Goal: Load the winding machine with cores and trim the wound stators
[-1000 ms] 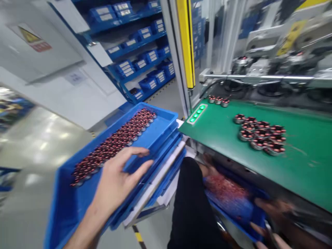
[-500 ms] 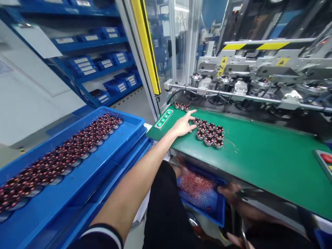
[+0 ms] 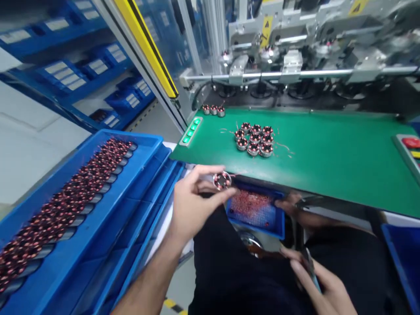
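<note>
By the near edge of the green worktop [image 3: 328, 162], a copper-wound part [image 3: 222, 180] is found clamped in the pinch of the left hand [image 3: 190, 202]; below, a partly hidden tool [image 3: 311, 267] is gripped by the right hand [image 3: 323, 282].

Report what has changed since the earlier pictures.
The left hand has moved from over the blue plastic tray to the green tabletop, then back toward the body; its grip now holds a round, copper-wound metal part. The right hand still holds a slim metal tool. Three small copper-wound parts beside the grey panel with green-lit buttons stayed put.
</note>
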Demonstrator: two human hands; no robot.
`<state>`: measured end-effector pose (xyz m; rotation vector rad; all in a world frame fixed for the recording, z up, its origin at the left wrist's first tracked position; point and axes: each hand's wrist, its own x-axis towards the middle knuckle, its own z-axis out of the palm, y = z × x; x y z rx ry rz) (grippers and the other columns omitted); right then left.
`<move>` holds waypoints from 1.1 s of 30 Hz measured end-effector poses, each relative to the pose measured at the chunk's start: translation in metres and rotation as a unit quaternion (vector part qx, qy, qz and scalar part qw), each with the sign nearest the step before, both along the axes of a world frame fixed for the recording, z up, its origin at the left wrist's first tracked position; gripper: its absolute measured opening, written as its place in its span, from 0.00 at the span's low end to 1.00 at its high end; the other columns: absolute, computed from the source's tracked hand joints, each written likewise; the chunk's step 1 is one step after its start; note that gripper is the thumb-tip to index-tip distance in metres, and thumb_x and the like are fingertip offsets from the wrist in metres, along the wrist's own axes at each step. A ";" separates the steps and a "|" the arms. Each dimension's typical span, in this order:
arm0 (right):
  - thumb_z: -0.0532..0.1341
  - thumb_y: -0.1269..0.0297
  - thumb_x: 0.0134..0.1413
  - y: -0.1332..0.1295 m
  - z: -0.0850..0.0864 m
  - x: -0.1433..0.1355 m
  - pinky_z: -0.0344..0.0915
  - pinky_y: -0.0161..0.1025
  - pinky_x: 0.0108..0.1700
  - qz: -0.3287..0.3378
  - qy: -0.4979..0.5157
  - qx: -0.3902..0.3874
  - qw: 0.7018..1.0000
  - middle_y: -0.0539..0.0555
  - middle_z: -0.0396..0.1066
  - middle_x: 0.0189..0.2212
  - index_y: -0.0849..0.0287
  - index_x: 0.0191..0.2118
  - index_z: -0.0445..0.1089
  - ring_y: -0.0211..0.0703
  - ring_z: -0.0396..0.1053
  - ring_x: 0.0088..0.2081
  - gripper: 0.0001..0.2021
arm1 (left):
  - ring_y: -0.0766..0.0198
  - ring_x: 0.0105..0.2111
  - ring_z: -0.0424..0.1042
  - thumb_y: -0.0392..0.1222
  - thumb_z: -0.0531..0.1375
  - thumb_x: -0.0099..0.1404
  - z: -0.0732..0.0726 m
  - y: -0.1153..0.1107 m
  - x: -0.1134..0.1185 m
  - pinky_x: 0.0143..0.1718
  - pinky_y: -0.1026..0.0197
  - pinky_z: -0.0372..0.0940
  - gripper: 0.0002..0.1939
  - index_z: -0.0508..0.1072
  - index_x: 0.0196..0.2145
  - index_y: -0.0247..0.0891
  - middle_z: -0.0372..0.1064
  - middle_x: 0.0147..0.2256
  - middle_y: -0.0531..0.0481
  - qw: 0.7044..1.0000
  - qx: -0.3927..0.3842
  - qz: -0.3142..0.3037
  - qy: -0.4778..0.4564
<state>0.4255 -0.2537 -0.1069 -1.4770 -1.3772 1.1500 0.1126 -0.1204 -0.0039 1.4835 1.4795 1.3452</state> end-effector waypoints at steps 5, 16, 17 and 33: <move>0.73 0.58 0.80 0.029 0.049 -0.036 0.74 0.26 0.34 -0.030 0.074 0.111 0.991 0.47 0.73 0.28 0.45 0.56 0.90 0.38 0.74 0.27 0.07 | 0.62 0.40 0.86 0.42 0.86 0.60 0.026 -0.055 0.042 0.45 0.62 0.83 0.23 0.87 0.51 0.47 0.87 0.43 0.52 0.987 0.096 -0.099 0.084; 0.76 0.50 0.81 0.043 0.081 -0.050 0.75 0.30 0.39 -0.051 0.221 0.094 0.969 0.48 0.73 0.31 0.47 0.55 0.88 0.38 0.72 0.30 0.09 | 0.66 0.42 0.85 0.41 0.85 0.64 0.025 -0.061 0.061 0.46 0.68 0.80 0.20 0.84 0.48 0.42 0.84 0.43 0.53 0.975 0.071 -0.201 0.060; 0.76 0.51 0.81 0.044 0.081 -0.049 0.75 0.29 0.40 -0.059 0.217 0.098 0.969 0.48 0.76 0.34 0.47 0.53 0.88 0.38 0.74 0.32 0.08 | 0.66 0.42 0.85 0.41 0.85 0.63 0.023 -0.061 0.062 0.46 0.68 0.79 0.20 0.84 0.48 0.42 0.84 0.43 0.53 0.974 0.068 -0.207 0.057; 0.65 0.67 0.82 0.040 0.097 -0.006 0.75 0.29 0.36 0.059 -0.101 0.160 0.980 0.47 0.81 0.42 0.47 0.55 0.80 0.41 0.80 0.35 0.07 | 0.66 0.33 0.80 0.45 0.88 0.56 0.005 -0.071 0.054 0.34 0.63 0.76 0.24 0.81 0.42 0.44 0.80 0.35 0.57 0.989 0.070 -0.113 0.070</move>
